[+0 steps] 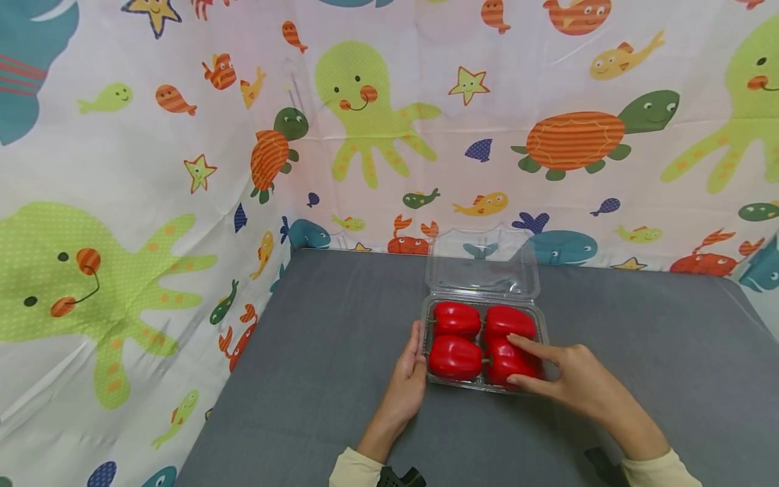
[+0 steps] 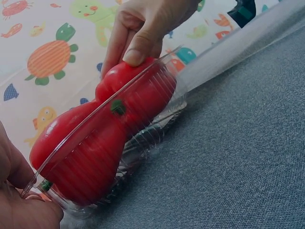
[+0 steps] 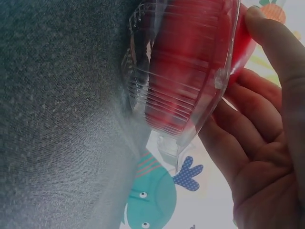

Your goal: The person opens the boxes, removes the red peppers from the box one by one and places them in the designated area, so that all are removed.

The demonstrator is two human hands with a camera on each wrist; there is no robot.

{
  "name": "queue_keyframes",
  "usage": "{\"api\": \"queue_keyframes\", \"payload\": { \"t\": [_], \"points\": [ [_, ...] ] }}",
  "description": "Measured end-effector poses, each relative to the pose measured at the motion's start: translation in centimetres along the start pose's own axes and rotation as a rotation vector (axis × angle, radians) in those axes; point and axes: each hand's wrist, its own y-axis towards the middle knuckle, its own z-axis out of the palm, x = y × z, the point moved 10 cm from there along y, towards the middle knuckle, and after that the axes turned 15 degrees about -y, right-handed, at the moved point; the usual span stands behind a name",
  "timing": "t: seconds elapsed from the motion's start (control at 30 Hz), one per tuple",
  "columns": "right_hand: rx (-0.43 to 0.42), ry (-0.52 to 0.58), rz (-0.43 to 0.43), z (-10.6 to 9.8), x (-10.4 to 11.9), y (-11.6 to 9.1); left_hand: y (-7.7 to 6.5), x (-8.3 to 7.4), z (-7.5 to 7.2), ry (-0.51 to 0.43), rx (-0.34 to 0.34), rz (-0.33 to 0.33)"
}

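A clear plastic clamshell box (image 1: 465, 386) sits on the grey table with its lid (image 1: 487, 277) folded back. Inside are several red bell peppers in two rows. My left hand (image 1: 404, 382) is at the box's left side, pinching its rim between thumb and fingers in the left wrist view. With thumb and fingers spread over it, my right hand (image 1: 581, 382) grips the front right bell pepper (image 1: 510, 358), which lies in the box. Beside it is the front left pepper (image 1: 455, 357); behind are the back left (image 1: 456, 318) and back right (image 1: 510, 320) peppers.
The grey cloth-covered table (image 1: 341, 325) extends to both sides of the box. A white curtain (image 1: 389, 203) printed with sea animals hangs along the back and left edges. The raised lid stands near the back curtain.
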Motion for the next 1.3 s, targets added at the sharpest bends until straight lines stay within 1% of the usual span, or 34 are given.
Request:
{"api": "queue_keyframes", "payload": {
  "t": [0.13, 0.37, 0.53, 0.63, 0.8, 0.93, 1.2, 1.3],
  "points": [
    [0.006, -0.005, -0.001, 0.0, 0.1, 0.0, -0.1, 0.0, 0.1, -0.003, 0.001, -0.002],
    [0.066, -0.025, -0.012, 0.1, 0.6, 0.3, -0.3, 0.1, -0.2, -0.003, -0.007, -0.003],
    [0.091, -0.031, -0.005, 0.3, 0.7, 0.4, -0.4, 0.1, -0.2, 0.0, -0.013, -0.008],
    [0.085, -0.042, -0.013, 0.2, 0.9, 0.4, -0.3, 0.1, -0.1, 0.0, -0.012, -0.01],
    [0.041, -0.051, -0.037, -0.3, 1.2, 0.3, -0.2, 0.3, 0.0, 0.006, -0.01, -0.027],
    [0.018, -0.025, -0.032, -0.6, 1.1, 0.2, -0.1, 0.2, 0.0, 0.011, -0.011, -0.014],
    [-0.011, 0.007, -0.028, -0.9, 0.6, 0.2, -0.1, -0.1, -0.1, 0.022, -0.016, -0.012],
    [-0.006, 0.019, -0.022, -0.9, 0.5, 0.2, -0.1, -0.1, -0.1, 0.023, -0.017, -0.014]
  ]
}}
